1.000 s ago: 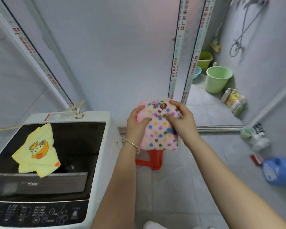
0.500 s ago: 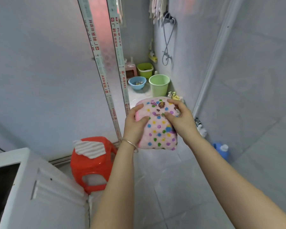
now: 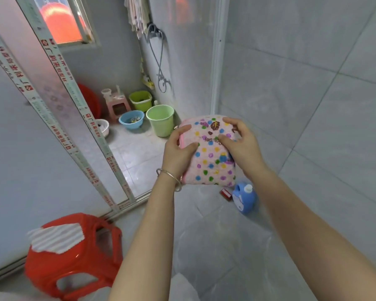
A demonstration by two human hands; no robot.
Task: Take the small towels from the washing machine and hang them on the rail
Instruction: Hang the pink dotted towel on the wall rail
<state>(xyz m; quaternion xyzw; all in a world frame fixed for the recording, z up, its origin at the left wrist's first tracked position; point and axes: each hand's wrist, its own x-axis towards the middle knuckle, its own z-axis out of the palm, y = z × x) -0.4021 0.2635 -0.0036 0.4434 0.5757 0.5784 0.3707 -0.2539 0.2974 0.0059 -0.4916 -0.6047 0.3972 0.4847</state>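
A small pink towel with coloured dots is held folded in front of me, above the floor. My left hand grips its left edge, a metal bangle on the wrist. My right hand grips its upper right part, thumb on the front. Several cloths hang high on the far wall; the rail itself I cannot make out. The washing machine is out of view except for a white corner at the bottom edge.
A red plastic stool with a striped white cloth stands at lower left. A sliding door frame opens onto a shower area with a green bucket, blue basin and pink stool. A blue detergent bottle stands by the right wall.
The view has swung right, away from the washing machine and toward the shower area. Both hands keep the same hold on the dotted towel.
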